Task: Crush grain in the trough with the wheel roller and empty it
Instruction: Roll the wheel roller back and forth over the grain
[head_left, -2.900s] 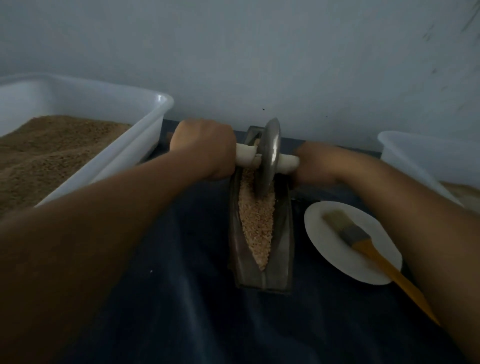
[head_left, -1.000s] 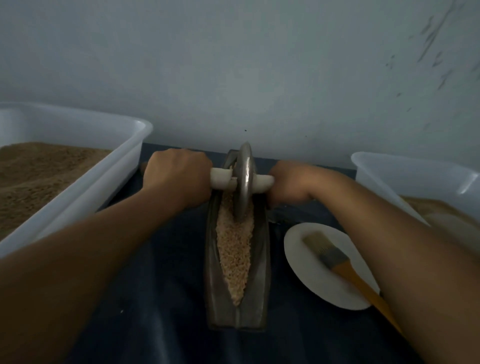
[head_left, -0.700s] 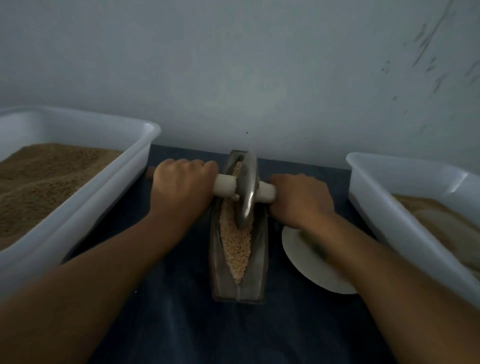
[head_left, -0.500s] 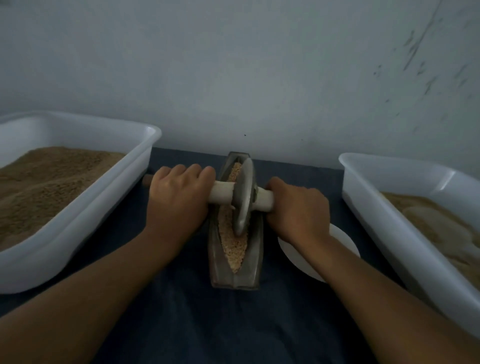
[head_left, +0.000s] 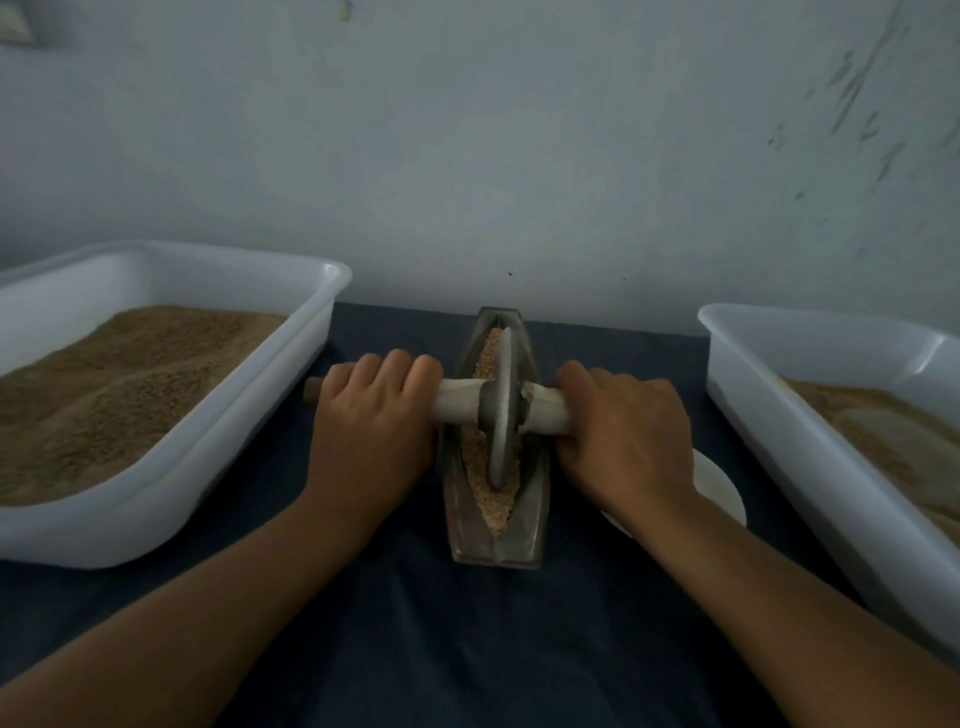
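Trough (head_left: 496, 540) sits mid-table, long axis toward the back edge, grain (head_left: 498, 512) inside. Wheel (head_left: 501, 410) stands in it. My left hand (head_left: 371, 421) and right hand (head_left: 623, 431) clench the handle. Judgement: press evenly, keep wheel upright.

Both arms reach forward, side by side. The left hand (head_left: 371, 415) curls its fingers over the top of a handle, knuckles up. The right hand (head_left: 623, 431) does the same on the other side. Both wrists are straight.
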